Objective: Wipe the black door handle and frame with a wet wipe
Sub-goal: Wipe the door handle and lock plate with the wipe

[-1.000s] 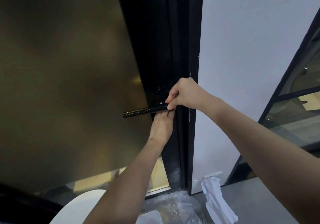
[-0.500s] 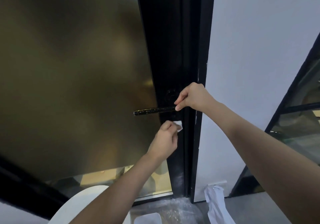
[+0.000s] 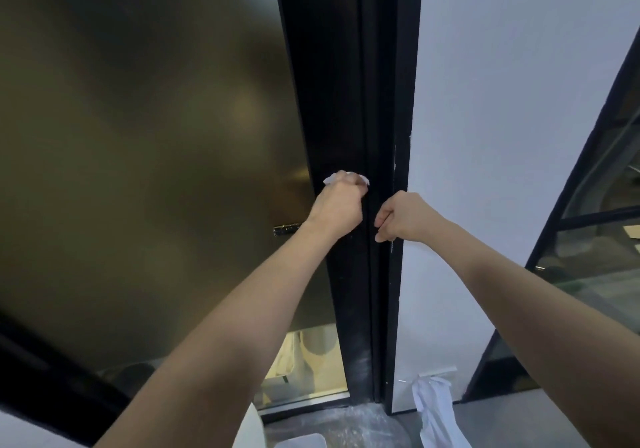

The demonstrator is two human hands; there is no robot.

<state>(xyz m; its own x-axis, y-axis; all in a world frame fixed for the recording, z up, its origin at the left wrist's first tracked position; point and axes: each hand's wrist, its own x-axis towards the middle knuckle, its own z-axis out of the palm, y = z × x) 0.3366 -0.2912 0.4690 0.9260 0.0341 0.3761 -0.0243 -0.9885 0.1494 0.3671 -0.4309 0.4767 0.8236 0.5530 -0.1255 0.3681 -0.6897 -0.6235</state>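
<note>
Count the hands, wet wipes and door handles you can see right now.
Hands: 2, left hand and right hand
wet wipe: 1
door handle: 1
Total: 4

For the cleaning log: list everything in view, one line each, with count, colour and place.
door frame: 1, black, centre, running top to bottom
door handle: 1, black, only its tip showing, left of the door frame
wet wipe: 1, white, on the door frame above the door handle
glass panel: 1, dark bronze, left
wall: 1, white, right
crumpled sheet: 1, white, floor at the wall's foot
left hand: 1, grips the wet wipe
right hand: 1, fingers curled, at the door frame's right edge; grip unclear
</note>
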